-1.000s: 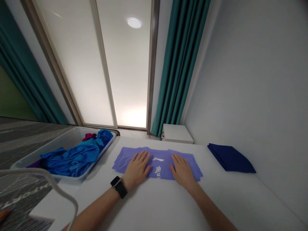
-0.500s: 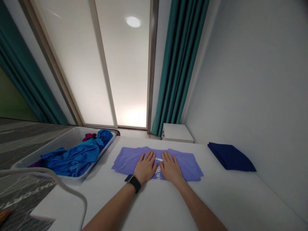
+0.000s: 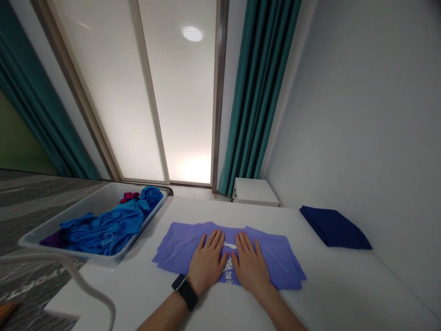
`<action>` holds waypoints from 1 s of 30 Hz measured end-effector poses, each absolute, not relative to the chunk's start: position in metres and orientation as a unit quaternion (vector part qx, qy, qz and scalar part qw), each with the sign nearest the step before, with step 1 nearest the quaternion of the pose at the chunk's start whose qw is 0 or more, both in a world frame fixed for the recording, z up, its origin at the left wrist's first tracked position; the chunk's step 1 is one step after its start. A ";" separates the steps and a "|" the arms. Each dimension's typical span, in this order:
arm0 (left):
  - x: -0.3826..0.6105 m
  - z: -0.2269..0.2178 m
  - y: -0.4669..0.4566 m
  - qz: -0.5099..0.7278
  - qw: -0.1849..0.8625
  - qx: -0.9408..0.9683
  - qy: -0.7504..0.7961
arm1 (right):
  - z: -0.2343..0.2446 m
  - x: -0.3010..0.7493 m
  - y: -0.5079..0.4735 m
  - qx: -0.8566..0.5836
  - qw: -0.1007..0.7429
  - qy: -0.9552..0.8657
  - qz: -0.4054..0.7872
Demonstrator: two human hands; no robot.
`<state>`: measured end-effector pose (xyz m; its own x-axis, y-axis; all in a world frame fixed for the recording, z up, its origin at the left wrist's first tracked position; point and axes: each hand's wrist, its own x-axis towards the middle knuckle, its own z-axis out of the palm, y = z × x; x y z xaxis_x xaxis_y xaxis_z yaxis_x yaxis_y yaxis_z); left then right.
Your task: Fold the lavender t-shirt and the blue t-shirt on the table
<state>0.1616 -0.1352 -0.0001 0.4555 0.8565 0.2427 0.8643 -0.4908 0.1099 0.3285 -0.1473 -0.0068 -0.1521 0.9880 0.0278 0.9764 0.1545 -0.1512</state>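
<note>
A purple T-shirt (image 3: 279, 257) with white lettering lies folded and spread sideways on the white table (image 3: 138, 289). Flat on its middle rests my left hand (image 3: 206, 259), fingers stretched out, with a dark watch on the wrist. My right hand (image 3: 251, 264) also lies flat on the shirt, just right of the white print, its fingers extended. Neither hand grips the cloth. Part of the print between them is covered by the hands.
To the left stands a translucent plastic bin (image 3: 37, 239) holding blue, red and purple clothes (image 3: 106, 225). A folded navy garment (image 3: 336, 227) lies at the table's right. Beyond the far edge is a white cabinet (image 3: 257, 191). A grey curved tube (image 3: 86, 285) crosses the lower left.
Both hands and the purple T-shirt have slid toward me across the table. The hands remain flat on the cloth.
</note>
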 end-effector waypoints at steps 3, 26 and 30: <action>0.164 -0.001 -0.134 -0.135 0.012 -0.853 -0.504 | -0.005 0.328 -0.146 -0.648 0.061 -0.758 0.049; 0.124 -0.001 -0.120 -0.134 0.020 -0.871 -0.471 | -0.011 0.403 -0.140 -0.647 0.034 -0.762 0.015; 0.080 -0.004 -0.112 -0.132 0.015 -0.872 -0.472 | 0.001 0.377 -0.133 -0.634 0.044 -0.771 0.037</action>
